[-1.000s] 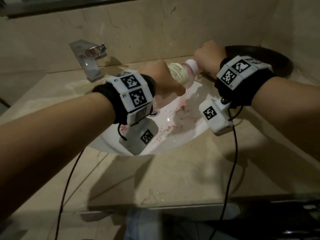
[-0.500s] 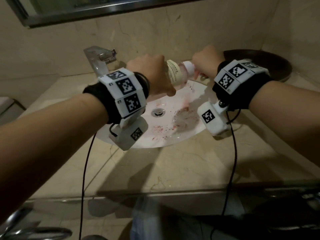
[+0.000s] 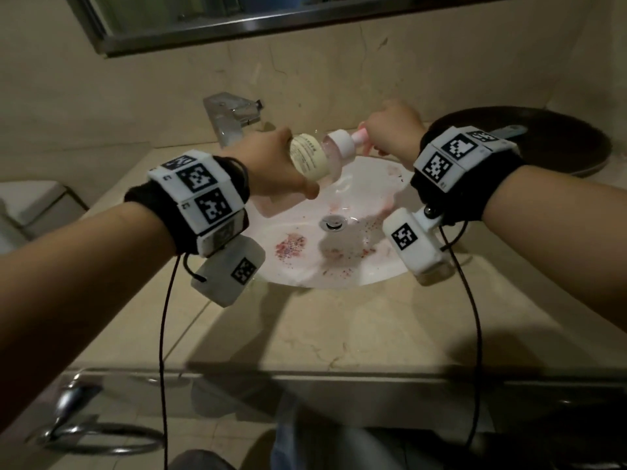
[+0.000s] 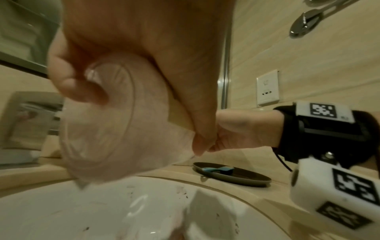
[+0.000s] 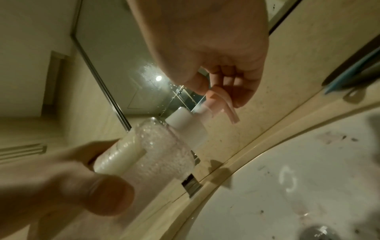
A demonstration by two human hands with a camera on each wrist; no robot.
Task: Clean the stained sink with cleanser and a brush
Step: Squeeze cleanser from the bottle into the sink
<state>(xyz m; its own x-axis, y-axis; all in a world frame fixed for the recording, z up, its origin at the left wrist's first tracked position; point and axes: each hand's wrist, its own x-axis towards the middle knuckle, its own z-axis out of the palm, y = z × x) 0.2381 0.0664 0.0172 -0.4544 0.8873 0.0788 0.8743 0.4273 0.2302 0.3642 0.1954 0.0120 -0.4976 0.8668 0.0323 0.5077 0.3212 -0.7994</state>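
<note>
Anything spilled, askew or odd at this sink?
Yes: pink-red specks and smears dirty the white sink, thickest left of the drain. The bottle lies sideways over the basin, left hand gripping it, right hand on its pink pump.

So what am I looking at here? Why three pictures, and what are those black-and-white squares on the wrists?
There is no machine: a person is working with bare hands. The patterned squares are marker tags on wristbands that carry small cameras. One picture comes from a camera on the head, looking down; the other two look along each hand from the wrists.

The left hand grips a cleanser bottle, tipped sideways over the white sink. The right hand holds its pink pump top. Reddish stains speckle the basin around the drain. A faucet stands behind, and to the right a dark tray on the counter holds a blue-handled thing, perhaps the brush.
</note>
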